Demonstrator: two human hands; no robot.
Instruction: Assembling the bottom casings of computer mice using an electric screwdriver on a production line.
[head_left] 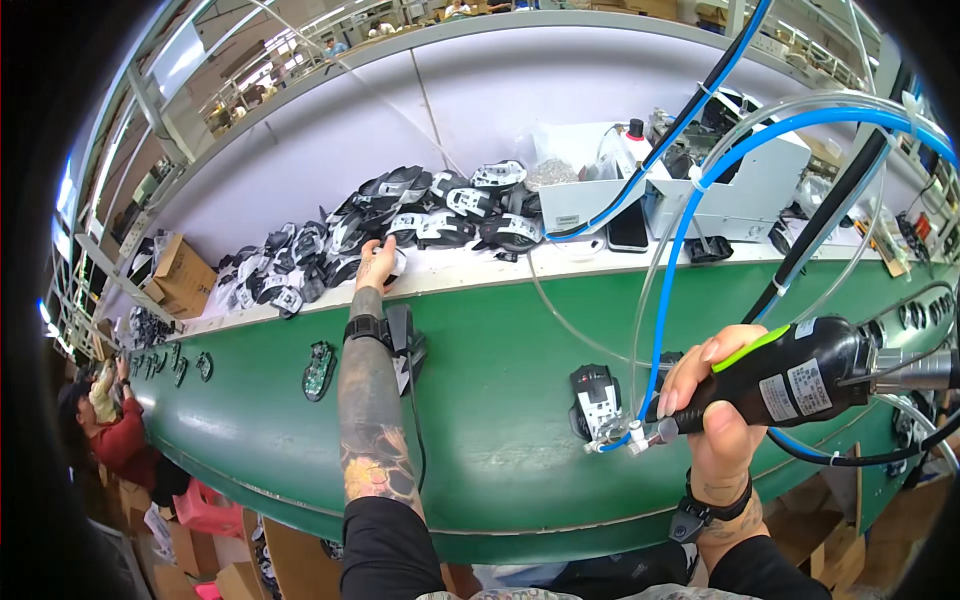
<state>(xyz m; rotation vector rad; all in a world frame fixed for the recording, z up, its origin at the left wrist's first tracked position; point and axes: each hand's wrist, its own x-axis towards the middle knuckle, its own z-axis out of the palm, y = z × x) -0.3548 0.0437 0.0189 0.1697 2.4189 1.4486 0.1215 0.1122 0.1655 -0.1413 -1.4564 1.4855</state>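
My left hand point(375, 266) is stretched to the white ledge point(470, 268), its fingers closed on a black-and-white mouse shell point(398, 264) at the edge of a heap of similar mouse shells point(440, 228). My right hand point(718, 425) is wrapped around a black electric screwdriver point(790, 370) with a green strip, held level with its nose to the left. Below the nose and its clear fittings, a mouse shell point(596, 398) lies on the green conveyor belt point(500, 420); the bit's tip is hard to make out. A dark grey piece with a black cable point(402, 345) lies beside my left forearm.
Blue air hoses point(672, 270) arch across the right side. White machines point(735, 195) and a phone point(628, 228) stand on the ledge. Circuit boards point(319, 371) lie on the belt's left. A person in a red sleeve point(125, 440) works at far left, near a cardboard box point(182, 278).
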